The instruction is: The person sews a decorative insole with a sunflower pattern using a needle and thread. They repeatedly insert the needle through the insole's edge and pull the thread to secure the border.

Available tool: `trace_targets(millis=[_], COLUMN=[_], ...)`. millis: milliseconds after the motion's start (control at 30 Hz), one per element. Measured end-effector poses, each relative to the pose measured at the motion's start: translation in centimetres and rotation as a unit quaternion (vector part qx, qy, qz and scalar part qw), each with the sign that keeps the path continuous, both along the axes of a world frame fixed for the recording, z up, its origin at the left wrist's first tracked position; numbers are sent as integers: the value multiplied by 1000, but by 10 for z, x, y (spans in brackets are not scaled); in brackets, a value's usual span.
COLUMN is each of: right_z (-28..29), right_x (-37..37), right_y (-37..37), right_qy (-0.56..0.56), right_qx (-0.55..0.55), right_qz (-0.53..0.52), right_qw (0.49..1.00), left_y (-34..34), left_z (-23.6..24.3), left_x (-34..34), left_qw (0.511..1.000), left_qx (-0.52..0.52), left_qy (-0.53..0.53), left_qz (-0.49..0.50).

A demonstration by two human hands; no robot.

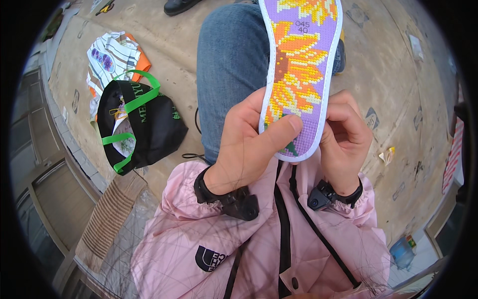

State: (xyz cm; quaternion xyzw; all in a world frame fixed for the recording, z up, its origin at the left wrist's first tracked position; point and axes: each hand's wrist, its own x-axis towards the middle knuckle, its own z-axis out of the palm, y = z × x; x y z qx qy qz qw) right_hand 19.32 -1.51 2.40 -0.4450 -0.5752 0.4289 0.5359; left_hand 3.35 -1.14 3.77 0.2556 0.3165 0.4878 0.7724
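Observation:
A shoe insole (311,55) with a white bound edge is held up in front of my jacket. Yellow and orange sunflowers are cross-stitched on its purple ground, and a bit of green shows near the rounded lower end. My left hand (244,142) grips its lower left side, thumb flat on the stitched face and fingers behind. At the lower right edge, my right hand (347,137) is closed, fingers curled and thumb bent in. Its fingertips pass behind the insole, so whatever they pinch is hidden.
A black bag (162,132) with green handles stands open on the left, cloth and yellow thread inside. Behind it lies a striped cloth (127,55) bearing an oval embroidered piece. Scissors (105,8) lie far left, a small wrapper (387,155) right. A blue water jug (402,253) stands lower right.

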Motion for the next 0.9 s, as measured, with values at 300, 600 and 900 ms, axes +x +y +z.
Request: trace_targets(millis=[300, 600, 900], right_z=[-1, -5, -11], right_x=[-2, -5, -7], right_y=[-2, -2, -2], right_qy=[26, 44, 88], right_qx=[-14, -14, -20], right_qz=[-3, 3, 18], right_qw=[1000, 999, 996], left_y=[4, 3, 4], left_z=[-8, -6, -6], left_x=[-5, -4, -5], left_qw=[998, 996, 993], left_qx=[-28, -53, -69], left_qy=[-34, -49, -69], left_qz=[-52, -49, -62])
